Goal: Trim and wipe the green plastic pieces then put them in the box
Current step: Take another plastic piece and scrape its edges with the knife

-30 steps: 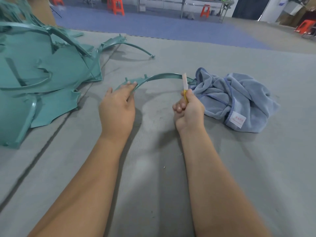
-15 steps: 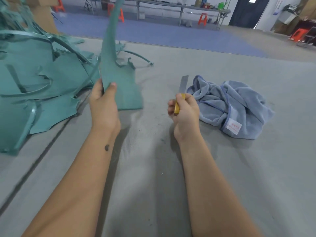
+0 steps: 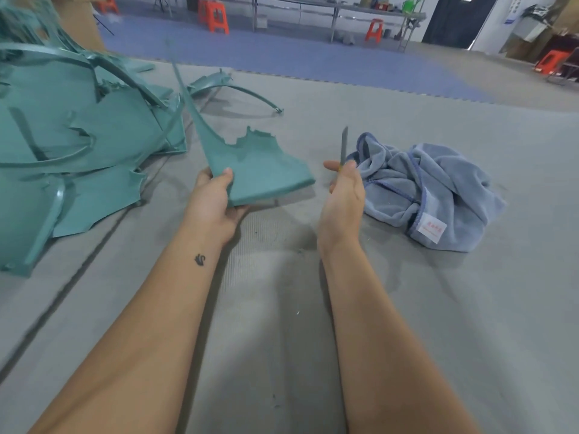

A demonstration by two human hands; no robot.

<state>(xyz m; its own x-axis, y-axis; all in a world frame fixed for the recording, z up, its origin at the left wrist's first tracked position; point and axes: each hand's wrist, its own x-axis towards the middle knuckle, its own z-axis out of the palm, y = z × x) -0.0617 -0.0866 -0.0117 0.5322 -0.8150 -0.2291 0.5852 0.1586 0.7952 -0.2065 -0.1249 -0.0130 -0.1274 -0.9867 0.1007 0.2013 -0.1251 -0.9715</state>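
On my feed: left hand (image 3: 210,204) has its grip clamped on the green plastic piece (image 3: 257,166), thumb on top near the corner, fingers curled under the lower edge. The piece is held up off the mat (image 3: 407,324), broad flat end toward the camera, with a long thin strip running up and away to the upper left. Its far edge is jagged, with a notch in it.

Right hand (image 3: 343,195) grips a knife (image 3: 344,145), palm turned inward, blade pointing up and away. A bit of yellow handle shows at the fingers; the rest of the handle is hidden in the hand. The blade is apart from the held piece, not touching it.

A blue towel (image 3: 419,189) lies crumpled on the mat just right of the right hand, white label at its near edge. The knife blade shows against its left edge; I can't tell whether they touch.

A pile of green plastic pieces (image 3: 72,136) sits on the mat at left, sheets and curved strips overlapping. One more curved green strip (image 3: 238,89) lies on the mat beyond the held piece, separate from it.

Small green shavings are scattered on the mat between the forearms. Left forearm has a small dark mark near the wrist.

Background: blue floor mat (image 3: 282,54), orange stools (image 3: 216,17), a long metal desk (image 3: 329,4), a dark door at upper right. No box that I can pick out with certainty; a cardboard surface at top left is partly cut off.
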